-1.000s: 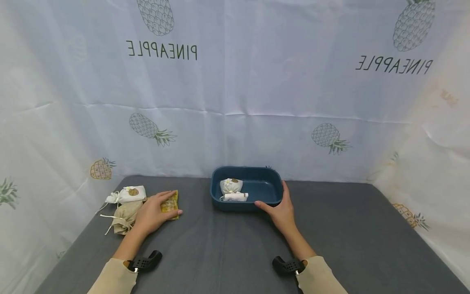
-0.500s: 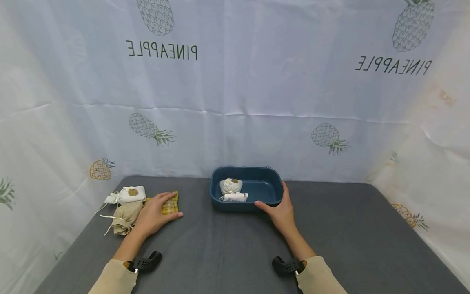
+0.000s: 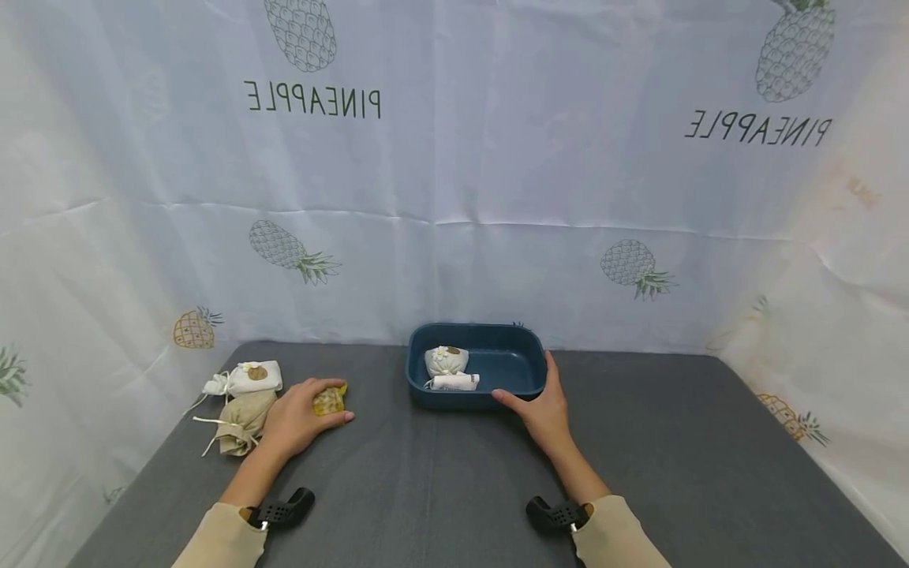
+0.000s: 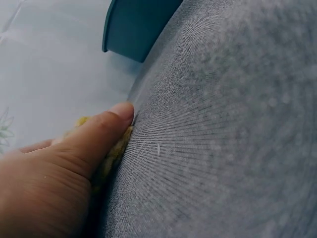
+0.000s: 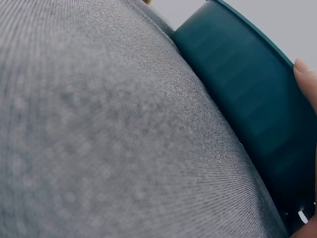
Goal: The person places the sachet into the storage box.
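Observation:
My left hand (image 3: 294,414) is at the table's left, pinching a yellow-and-white patterned packet (image 3: 329,401) between thumb and fingers. In the left wrist view the packet (image 4: 116,151) shows under the thumb, close to the cloth; much of it is hidden by the hand. With the thumb on the front rim and fingers round the right end, my right hand (image 3: 543,410) holds a dark blue rectangular bin (image 3: 454,401). Inside, at its left, lie a small white drawstring pouch (image 3: 447,360) and a white rolled piece (image 3: 456,382). The right wrist view shows the bin's side wall (image 5: 242,74).
Left of my left hand lie a white drawstring pouch (image 3: 254,376) with a flower and a beige drawstring pouch (image 3: 245,418). Grey cloth (image 3: 426,489) covers the table. A white pineapple-print curtain (image 3: 454,173) hangs right behind the bin.
The yellow packet, spread flatter before, is now bunched up between my left thumb and fingers. The right hand and the bin stay put.

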`<action>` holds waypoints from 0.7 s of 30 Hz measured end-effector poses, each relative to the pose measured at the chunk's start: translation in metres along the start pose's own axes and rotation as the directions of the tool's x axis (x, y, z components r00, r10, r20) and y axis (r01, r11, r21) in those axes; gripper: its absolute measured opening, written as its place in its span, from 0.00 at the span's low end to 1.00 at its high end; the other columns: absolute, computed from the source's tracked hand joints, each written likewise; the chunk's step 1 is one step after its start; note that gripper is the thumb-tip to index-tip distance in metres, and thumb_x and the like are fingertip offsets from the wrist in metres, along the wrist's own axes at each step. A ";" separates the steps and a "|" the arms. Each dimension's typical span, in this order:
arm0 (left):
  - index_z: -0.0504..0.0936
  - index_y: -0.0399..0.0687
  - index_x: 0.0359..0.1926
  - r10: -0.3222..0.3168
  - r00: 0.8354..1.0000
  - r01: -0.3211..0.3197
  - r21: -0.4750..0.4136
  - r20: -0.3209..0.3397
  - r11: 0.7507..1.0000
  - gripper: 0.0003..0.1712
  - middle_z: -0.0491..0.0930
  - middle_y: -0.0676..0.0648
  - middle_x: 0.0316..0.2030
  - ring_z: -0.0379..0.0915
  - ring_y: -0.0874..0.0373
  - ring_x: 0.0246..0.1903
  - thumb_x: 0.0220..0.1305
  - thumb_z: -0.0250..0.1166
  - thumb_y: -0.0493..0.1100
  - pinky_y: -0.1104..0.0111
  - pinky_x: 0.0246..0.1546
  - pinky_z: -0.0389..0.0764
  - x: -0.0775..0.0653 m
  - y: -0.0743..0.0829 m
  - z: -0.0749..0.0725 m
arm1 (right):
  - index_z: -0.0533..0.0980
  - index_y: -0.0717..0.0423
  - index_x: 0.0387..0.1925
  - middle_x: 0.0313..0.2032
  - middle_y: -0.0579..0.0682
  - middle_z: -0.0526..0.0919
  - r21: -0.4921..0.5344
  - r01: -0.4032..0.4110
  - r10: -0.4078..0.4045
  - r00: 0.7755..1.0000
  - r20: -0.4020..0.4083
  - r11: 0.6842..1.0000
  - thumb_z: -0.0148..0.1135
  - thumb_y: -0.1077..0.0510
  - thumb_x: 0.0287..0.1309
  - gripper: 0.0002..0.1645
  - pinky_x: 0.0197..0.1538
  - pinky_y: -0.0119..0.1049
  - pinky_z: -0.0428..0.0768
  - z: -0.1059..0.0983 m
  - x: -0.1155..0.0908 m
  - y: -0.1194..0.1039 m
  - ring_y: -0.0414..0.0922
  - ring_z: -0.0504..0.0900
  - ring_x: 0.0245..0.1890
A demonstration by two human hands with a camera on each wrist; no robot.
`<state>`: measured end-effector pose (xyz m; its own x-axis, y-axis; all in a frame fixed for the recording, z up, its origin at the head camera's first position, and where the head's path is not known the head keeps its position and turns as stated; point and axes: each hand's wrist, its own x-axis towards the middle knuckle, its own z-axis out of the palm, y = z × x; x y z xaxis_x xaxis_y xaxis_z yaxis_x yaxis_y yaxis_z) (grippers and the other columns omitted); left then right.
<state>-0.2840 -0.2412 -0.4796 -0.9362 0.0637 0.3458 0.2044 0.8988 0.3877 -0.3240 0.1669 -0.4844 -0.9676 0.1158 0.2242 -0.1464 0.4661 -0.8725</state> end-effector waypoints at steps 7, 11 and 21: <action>0.85 0.56 0.55 -0.003 0.999 0.002 -0.002 -0.033 1.000 0.30 0.86 0.42 0.52 0.83 0.42 0.50 0.55 0.74 0.64 0.47 0.43 0.80 0.000 0.000 0.001 | 0.43 0.48 0.81 0.80 0.59 0.51 0.000 0.006 -0.006 1.000 -0.006 1.000 0.80 0.39 0.45 0.73 0.74 0.67 0.60 0.000 0.000 -0.001 0.62 0.56 0.78; 0.86 0.57 0.54 0.000 0.998 0.000 -0.003 -0.059 1.000 0.28 0.87 0.44 0.50 0.84 0.43 0.48 0.54 0.75 0.63 0.50 0.40 0.81 0.000 0.000 0.002 | 0.43 0.47 0.81 0.80 0.59 0.51 -0.002 0.007 -0.007 1.000 -0.004 1.000 0.80 0.39 0.45 0.73 0.74 0.67 0.60 0.000 0.000 0.001 0.61 0.56 0.78; 0.86 0.58 0.53 0.010 0.996 -0.014 -0.047 -0.086 0.999 0.27 0.87 0.47 0.47 0.84 0.45 0.47 0.54 0.76 0.61 0.48 0.43 0.81 -0.001 -0.001 0.004 | 0.43 0.47 0.82 0.80 0.58 0.49 0.009 0.014 -0.014 1.000 0.003 1.000 0.80 0.39 0.46 0.73 0.74 0.68 0.59 0.000 0.001 0.003 0.61 0.54 0.79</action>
<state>-0.2841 -0.2402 -0.4834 -0.9061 0.0351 0.4216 0.2306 0.8765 0.4226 -0.3250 0.1682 -0.4870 -0.9661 0.1067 0.2349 -0.1616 0.4597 -0.8732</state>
